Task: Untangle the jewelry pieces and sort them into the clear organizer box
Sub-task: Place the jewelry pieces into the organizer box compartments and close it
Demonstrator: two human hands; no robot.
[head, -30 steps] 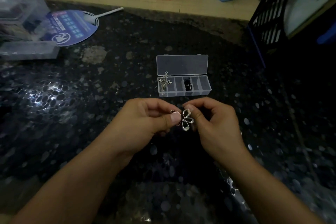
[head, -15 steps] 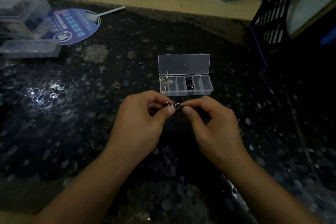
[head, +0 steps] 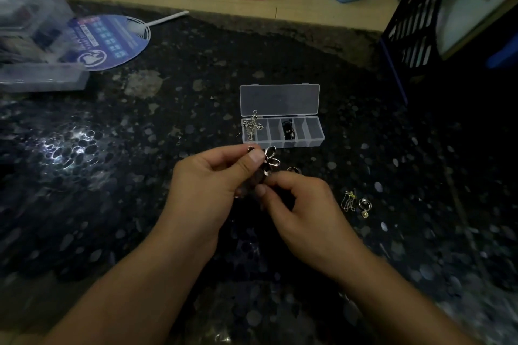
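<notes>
The left hand point(head: 213, 182) pinches a silver flower-shaped pendant point(head: 269, 160) between thumb and forefinger, the thumb nail facing the camera. Half a second ago the pendant was almost fully hidden between the two hands; its petals now stand clear just beyond the left thumb tip. A small dark loop or clasp shows at the tip of the left forefinger.

The right hand point(head: 304, 211) has dropped lower and nearer the body. Its fingers are curled, with the fingertips meeting just under the pendant — whether they grip a chain, a ring or the pendant's lower edge cannot be told, as the contact point is dark.

Judgement: the hands have drawn apart slightly, which suggests the piece is being worked loose rather than carried to storage. The sorting step for this piece is not yet done.

The clear organizer box point(head: 315, 136) lies open just beyond the fingertips, lid folded back. A cross pendant point(head: 252, 126) rests over its leftmost compartment, partly above the rim; a dark item point(head: 288, 131) sits in a middle compartment. The other compartments appear empty.

Right of the right hand, apart from the knuckles, loose jewelry pieces point(head: 357, 203) lie on the dark speckled table point(head: 112, 176) — they remain to be sorted. A small ring point(head: 293, 169) lies just beyond the right-hand fingers.
</notes>
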